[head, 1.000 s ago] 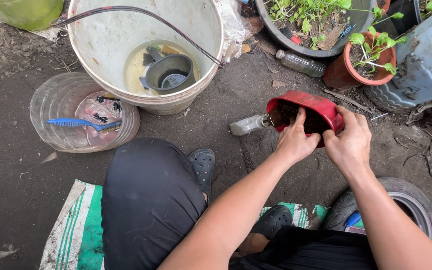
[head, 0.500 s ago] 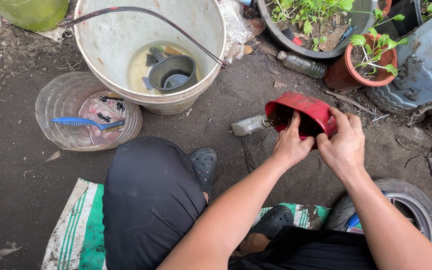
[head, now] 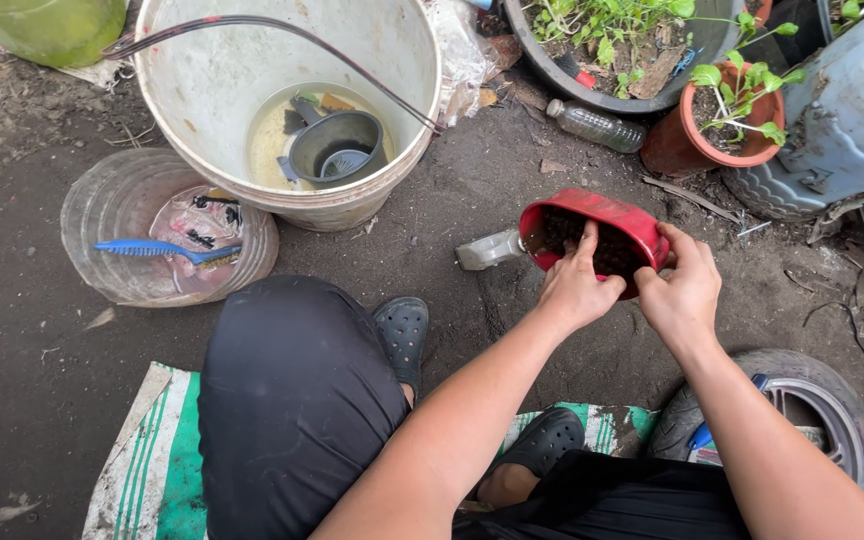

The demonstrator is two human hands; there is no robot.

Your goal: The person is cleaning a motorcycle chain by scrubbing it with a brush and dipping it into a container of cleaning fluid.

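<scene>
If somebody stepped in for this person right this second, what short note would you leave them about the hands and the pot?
Left hand: fingers pressed into the dark soil inside the red pot, at its near rim.
Right hand: gripping the pot's right rim, holding it tilted toward the person.
The pot sits on bare dirt; a clear bottle lies touching its left side.
Behind to the left: a white bucket with water and a grey scoop; a clear tub holds a blue brush.
Done: soil is already in the pot. No plant shows in it.
Left: cannot tell how full it is.
</scene>
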